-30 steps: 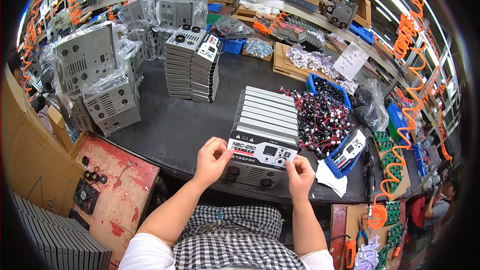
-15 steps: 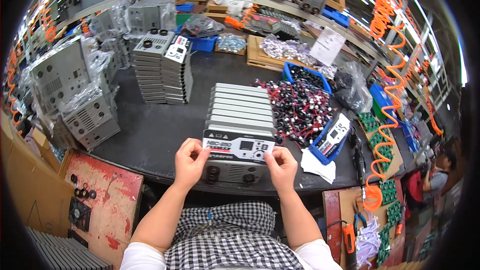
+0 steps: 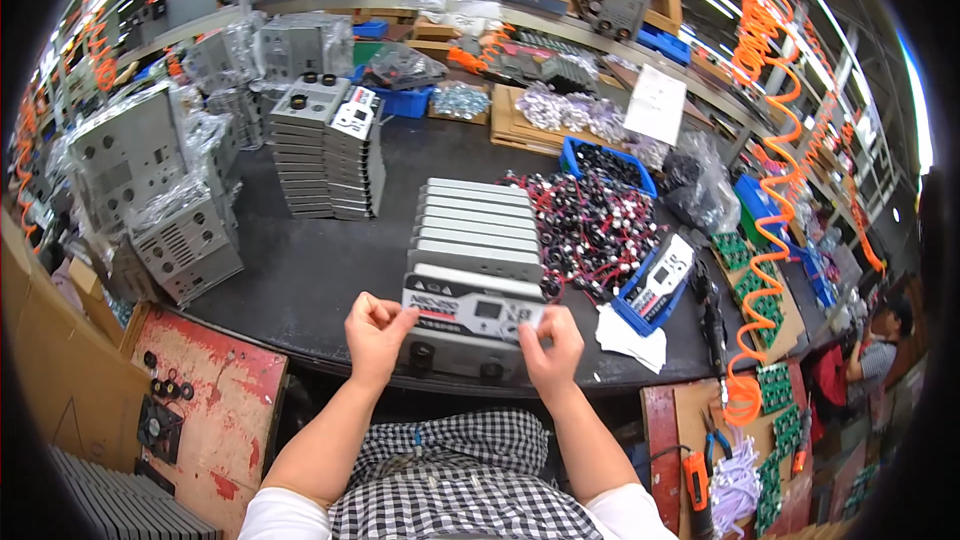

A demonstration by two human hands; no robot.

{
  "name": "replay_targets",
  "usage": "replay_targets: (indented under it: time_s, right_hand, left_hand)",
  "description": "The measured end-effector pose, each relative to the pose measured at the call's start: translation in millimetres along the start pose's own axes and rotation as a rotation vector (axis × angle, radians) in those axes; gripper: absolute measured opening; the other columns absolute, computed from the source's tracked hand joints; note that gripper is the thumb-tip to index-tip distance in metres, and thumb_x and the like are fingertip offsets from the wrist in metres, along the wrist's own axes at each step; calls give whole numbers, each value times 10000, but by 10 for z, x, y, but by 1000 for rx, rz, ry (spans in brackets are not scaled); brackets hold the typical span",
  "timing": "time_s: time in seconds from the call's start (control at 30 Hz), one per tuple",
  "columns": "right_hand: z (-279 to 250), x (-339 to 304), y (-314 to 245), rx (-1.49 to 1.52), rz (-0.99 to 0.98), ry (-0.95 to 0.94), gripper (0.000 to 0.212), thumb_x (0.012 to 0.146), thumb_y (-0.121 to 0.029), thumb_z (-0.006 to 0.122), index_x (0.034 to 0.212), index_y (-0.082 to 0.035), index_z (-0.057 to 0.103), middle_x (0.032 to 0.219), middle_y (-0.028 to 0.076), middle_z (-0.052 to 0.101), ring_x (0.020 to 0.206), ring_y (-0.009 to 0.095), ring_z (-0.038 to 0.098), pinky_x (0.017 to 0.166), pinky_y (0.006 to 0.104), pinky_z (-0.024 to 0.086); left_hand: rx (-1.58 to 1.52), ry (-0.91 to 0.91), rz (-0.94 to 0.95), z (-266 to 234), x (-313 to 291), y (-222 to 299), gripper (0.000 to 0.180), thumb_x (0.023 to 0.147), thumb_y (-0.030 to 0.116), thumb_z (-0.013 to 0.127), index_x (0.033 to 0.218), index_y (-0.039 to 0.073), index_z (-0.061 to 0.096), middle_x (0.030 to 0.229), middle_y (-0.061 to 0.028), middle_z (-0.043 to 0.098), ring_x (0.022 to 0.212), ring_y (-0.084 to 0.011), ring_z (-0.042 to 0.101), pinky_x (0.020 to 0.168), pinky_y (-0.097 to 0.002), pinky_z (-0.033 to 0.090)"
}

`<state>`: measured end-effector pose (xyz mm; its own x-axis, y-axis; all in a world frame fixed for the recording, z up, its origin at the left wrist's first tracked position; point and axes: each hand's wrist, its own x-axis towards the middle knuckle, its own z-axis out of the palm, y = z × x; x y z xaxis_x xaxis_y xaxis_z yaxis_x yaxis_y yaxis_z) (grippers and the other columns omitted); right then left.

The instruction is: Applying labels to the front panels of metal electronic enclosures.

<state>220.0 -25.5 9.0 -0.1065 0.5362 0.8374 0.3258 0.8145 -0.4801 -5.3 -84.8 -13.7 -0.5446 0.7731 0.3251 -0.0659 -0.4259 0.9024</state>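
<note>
A printed faceplate label (image 3: 458, 311), black and white with a red stripe, lies against the upper part of a grey metal front panel (image 3: 465, 358). My left hand (image 3: 376, 336) pinches the label's left end between thumb and fingers. At the other end my right hand (image 3: 553, 348) is closed, its thumb on the label's right edge. Black round fittings show low on the panel below the label. Behind it stands a row of similar grey panels (image 3: 478, 222), closely spaced. Whether the label is stuck down cannot be seen.
Left stands a stack of labelled panels (image 3: 325, 155), beside plastic-wrapped panels (image 3: 130, 170). Right are a heap of wired connectors (image 3: 590, 230), a blue tray of labels (image 3: 652, 285), white paper sheets (image 3: 632, 342), a power screwdriver (image 3: 712, 315) and a coiled orange hose (image 3: 785, 170).
The label has shifted slightly down toward me and covers more of the panel's vents. My right hand has moved a little left and lower, its thumb further over the label's end.
</note>
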Motion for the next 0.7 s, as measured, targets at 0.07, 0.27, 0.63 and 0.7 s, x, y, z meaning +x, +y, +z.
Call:
replay_targets:
  time_s: [0.07,0.27,0.63,0.7]
  right_hand:
    - [-80,-43,-187,16,-69,-10,306,653,27,725,626,-43,429,751,140,554,582,262,529,507,324,429]
    - [-30,-51,-372,131,-98,-205,309,642,-33,775,700,-53,472,747,123,568,570,253,549,492,299,437]
    - [248,-263,215,64,496,-93,314,775,-158,705,950,-14,486,833,65,540,748,162,509,706,294,435]
    - [223,-303,256,54,544,-123,312,774,-176,706,945,-20,496,835,84,548,750,189,534,703,315,448]
  left_hand:
    - [38,-127,-55,-32,-124,0,186,854,94,651,878,42,474,813,-54,593,729,-75,532,650,-242,451]
    - [313,-125,181,-338,-342,206,308,923,292,554,986,-9,534,868,-89,582,805,-155,537,731,-298,438]
    - [497,204,-385,-1784,1007,136,419,893,423,557,1059,40,596,958,-82,645,862,-181,585,812,-319,439]
    - [1059,207,-342,-1746,1070,10,479,846,433,605,1136,55,557,1021,-115,617,931,-250,573,857,-359,427]
